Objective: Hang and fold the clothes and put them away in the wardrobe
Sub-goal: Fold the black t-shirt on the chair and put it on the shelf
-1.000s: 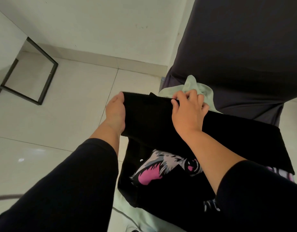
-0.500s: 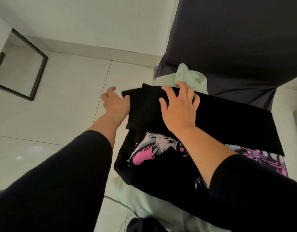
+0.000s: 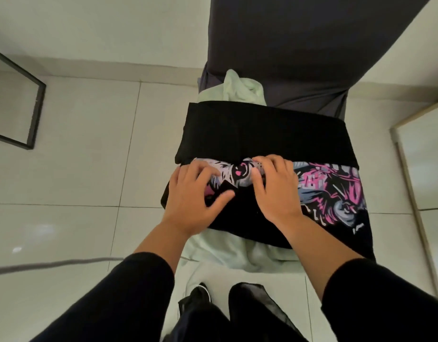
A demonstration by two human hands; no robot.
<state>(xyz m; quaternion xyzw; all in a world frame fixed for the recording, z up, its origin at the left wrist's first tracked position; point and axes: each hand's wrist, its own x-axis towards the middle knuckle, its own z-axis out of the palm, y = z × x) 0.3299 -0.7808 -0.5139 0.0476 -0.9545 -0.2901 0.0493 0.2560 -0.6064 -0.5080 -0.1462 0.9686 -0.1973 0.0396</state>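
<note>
- Black T-shirt (image 3: 267, 134) with the pink and grey graphic print lies on the seat of a dark-covered chair (image 3: 299, 45), on top of a pale green cloth (image 3: 242, 87) that pokes out at the far side and hangs off the near edge.
- Half a second back the right hand was flat up on the folded black band near the chair back and the left one was off the shirt's left edge; now both have come down to the band's near edge, side by side on the print.
- Left hand (image 3: 190, 196): fingers spread and lying flat on the fabric, thumb out to the right, so the grip is apart, just pressing.
- Right hand (image 3: 274, 186): fingertips bent down onto the printed part right at the fold line. Looks like pressing too, but I honestly can't tell if it's pinching any fabric.
- The view has also swung more straight down since then; black trousers and a shoe (image 3: 200, 292) show at the bottom now.
- Edges: the folded band runs straight across the seat from left to right, its near edge sits right at the fingertips, and the shirt's right side reaches the seat's right edge and droops over the near corner.
- Room: white tiled floor (image 3: 77, 156) lies to the left of the chair, a black metal frame (image 3: 33, 112) stands well apart at far left, and a pale wooden edge (image 3: 405, 169) runs near the chair on the right.
</note>
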